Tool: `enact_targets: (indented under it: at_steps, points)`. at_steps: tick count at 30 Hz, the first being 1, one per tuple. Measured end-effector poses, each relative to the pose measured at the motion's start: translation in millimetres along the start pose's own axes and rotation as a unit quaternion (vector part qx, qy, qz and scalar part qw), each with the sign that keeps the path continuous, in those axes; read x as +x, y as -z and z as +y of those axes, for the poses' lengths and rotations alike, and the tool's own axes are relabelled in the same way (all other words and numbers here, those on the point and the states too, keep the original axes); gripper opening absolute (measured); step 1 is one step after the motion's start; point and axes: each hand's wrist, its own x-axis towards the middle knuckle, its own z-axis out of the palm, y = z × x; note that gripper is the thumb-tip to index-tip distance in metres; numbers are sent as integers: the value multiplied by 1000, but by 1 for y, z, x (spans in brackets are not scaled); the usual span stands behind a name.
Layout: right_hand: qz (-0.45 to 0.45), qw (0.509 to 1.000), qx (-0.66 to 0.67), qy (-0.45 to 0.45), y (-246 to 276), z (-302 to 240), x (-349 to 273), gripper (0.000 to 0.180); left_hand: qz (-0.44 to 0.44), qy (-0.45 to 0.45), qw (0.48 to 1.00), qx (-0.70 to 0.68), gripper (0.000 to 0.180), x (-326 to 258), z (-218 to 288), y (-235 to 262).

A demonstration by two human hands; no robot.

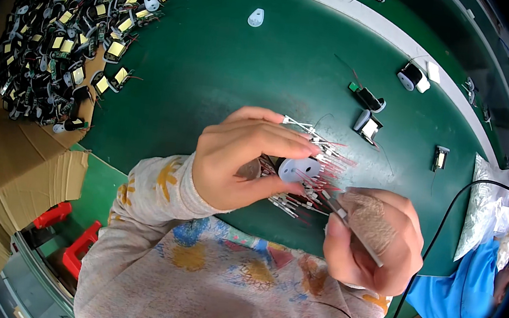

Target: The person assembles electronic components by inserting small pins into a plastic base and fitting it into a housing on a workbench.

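My left hand (236, 157) pinches a small black device with a light grey oval end cap (299, 170) between thumb and fingers. Tweezers (365, 242), slim and metal, are gripped in my closed right hand (384, 236), their tip close to the device's lower right. A tan textured wrap (374, 223) covers part of the right fingers. Beneath and around the device spreads a bunch of thin red and white wires with small white connectors (286, 208). Whether the tweezers' tip touches a wire is too small to tell.
A big heap of similar black devices (60, 43) fills cardboard at the far left. On the green table (217, 48) lie a loose grey cap (256, 18) and several devices (368, 127) to the right. A black cable (449, 212), plastic bag (480, 203) and someone's blue sleeve (456, 292) are at right.
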Motion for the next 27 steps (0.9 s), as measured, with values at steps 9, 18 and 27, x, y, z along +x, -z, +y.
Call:
enact_targets:
  at_steps: [9, 18, 27]
  points:
    - [-32, 998, -32, 42, 0, -2, -2, 24, 22, -22, 998, 50, 41, 0, 1, -1]
    - [-34, 999, -31, 24, 0, -3, -1, 25, 38, -25, 994, 102, 38, 1, 4, -3]
    - [-50, 996, -47, 49, -1, -2, -2, 25, 67, -25, 990, 124, 36, 0, 4, -4]
